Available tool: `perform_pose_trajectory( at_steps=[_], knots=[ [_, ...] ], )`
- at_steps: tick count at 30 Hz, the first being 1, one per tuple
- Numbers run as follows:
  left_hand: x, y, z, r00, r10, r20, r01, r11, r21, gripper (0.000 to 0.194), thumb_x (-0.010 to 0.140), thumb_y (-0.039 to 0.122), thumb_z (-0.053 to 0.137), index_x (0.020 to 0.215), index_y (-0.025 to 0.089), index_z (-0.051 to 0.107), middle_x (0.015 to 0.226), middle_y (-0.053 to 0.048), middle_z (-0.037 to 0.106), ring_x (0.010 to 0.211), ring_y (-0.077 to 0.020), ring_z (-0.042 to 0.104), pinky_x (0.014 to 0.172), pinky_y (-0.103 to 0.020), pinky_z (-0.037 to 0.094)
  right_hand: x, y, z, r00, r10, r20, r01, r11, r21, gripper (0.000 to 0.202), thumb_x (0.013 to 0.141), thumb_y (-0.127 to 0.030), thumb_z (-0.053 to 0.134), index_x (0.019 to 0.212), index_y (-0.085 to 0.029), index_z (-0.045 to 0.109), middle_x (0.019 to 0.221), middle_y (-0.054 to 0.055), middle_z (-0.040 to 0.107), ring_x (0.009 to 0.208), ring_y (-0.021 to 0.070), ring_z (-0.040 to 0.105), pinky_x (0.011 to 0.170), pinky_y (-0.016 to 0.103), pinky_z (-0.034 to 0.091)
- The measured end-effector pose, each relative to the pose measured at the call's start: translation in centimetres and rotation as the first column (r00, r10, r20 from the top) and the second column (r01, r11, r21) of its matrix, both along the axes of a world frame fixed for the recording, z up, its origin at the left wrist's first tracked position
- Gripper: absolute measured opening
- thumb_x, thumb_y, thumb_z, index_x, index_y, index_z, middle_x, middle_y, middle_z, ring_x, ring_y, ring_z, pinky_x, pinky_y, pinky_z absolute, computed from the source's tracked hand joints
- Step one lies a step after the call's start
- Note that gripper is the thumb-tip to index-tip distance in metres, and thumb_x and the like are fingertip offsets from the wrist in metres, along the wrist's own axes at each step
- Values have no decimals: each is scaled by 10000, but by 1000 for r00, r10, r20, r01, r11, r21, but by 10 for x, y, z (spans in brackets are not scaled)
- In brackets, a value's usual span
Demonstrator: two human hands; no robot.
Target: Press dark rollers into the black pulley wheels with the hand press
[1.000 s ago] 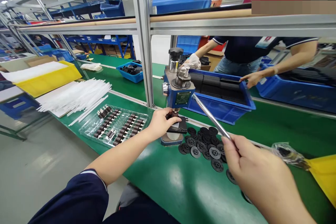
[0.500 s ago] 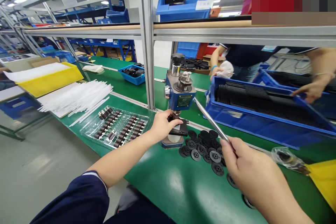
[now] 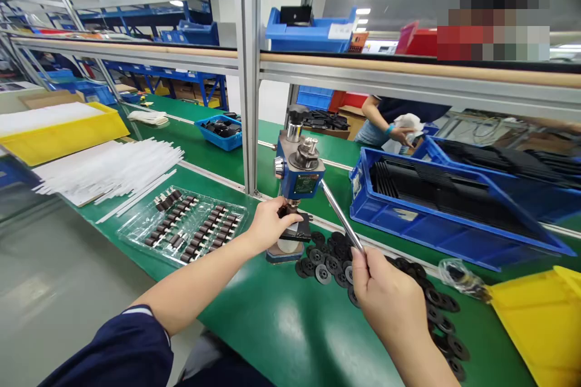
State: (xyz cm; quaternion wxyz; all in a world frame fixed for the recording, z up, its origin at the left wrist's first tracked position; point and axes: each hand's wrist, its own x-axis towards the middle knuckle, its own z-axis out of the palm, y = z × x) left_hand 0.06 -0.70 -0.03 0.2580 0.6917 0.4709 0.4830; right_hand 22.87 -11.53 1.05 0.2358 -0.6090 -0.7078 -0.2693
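Note:
A small blue bench press point(image 3: 300, 163) stands on the green table, its metal lever point(image 3: 341, 215) slanting down to the right. Wrapped round the lever's end is my right hand point(image 3: 390, 293), closed. At the press's ram, my left hand point(image 3: 267, 225) has its fingers and thumb closed around a small dark part that I cannot make out. Below those fingers a black plate point(image 3: 300, 233) lies on the press base. Black ridged discs point(image 3: 323, 274) are spread beside the press and partly behind my right hand. Left of the press, a clear plastic tray point(image 3: 131, 231) holds several dark cylinders with pale ends.
White strips point(image 3: 122, 169) lie at the left near a yellow bin point(image 3: 68, 140). Blue crates point(image 3: 422, 230) with black parts stand at the right behind a metal post point(image 3: 248, 84). Another yellow bin point(image 3: 540, 314) sits front right. A co-worker's hand point(image 3: 402, 134) holds white cloth.
The view has shifted, so the scene sits farther left. My right hand still grips the lever, which looks slightly steeper. A co-worker's hand has left the front blue crate.

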Motion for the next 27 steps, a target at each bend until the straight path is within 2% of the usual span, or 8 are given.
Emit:
perform_pose_trajectory(
  at_steps=[4,6,11,15,19,21,24,27],
  knots=[
    [1,1,0,1000,9,13,-9,1000,-6,247,709,346,771,843,155,688,776,-16,704,693,-150,597,652,-250,427,5,-3,15,999,32,-41,-38,987,-157,287,980,-390,410,854,-185,566,583,-19,571,440,129,501,458,239,223],
    [2,2,-1,1000,11,22,-11,1000,-5,257,703,356,774,836,157,679,755,-6,695,668,-141,585,637,-246,424,5,-4,19,998,24,-51,-33,982,-187,286,980,-399,404,864,-191,563,585,-19,578,437,136,507,451,240,223],
    [1,3,-4,999,31,27,-30,999,-25,291,705,378,772,868,162,667,773,-11,697,688,-148,591,644,-249,431,-1,0,6,1000,16,-19,-16,1000,-26,295,977,-381,420,832,-178,577,557,-21,544,439,128,492,471,251,237],
    [2,4,-7,1000,6,16,-5,1000,-27,296,728,394,756,900,169,670,806,-20,705,719,-158,608,679,-258,447,-7,2,-4,996,-86,14,84,993,78,265,944,-375,508,816,-168,613,541,-22,520,461,115,478,492,262,234],
    [1,-2,-9,997,66,-40,-66,998,-1,280,752,411,725,907,182,683,866,-32,724,789,-187,638,743,-282,456,-16,-1,-3,981,15,-193,-7,999,43,265,938,-310,497,766,-154,625,551,-4,533,482,107,473,502,268,237],
    [0,-2,-10,993,90,-82,-91,996,-14,313,749,452,710,905,182,683,862,-39,725,794,-209,644,750,-301,461,-18,-3,-2,972,41,-231,-31,999,44,282,941,-286,459,738,-155,605,577,4,550,500,105,488,506,258,277],
    [1,2,-11,986,93,-140,-93,996,8,343,742,500,687,891,191,678,874,-47,710,824,-235,638,768,-328,467,-15,-9,7,966,60,-253,-45,997,64,248,936,-260,440,788,-160,613,642,11,579,573,109,537,559,236,381],
    [-1,1,-7,973,154,-172,-133,983,127,307,727,489,690,820,198,667,859,-50,668,856,-243,613,803,-339,465,-15,-25,32,935,118,-335,-91,991,93,205,938,-233,445,963,-163,636,830,47,632,762,131,598,705,249,480]
  ],
)
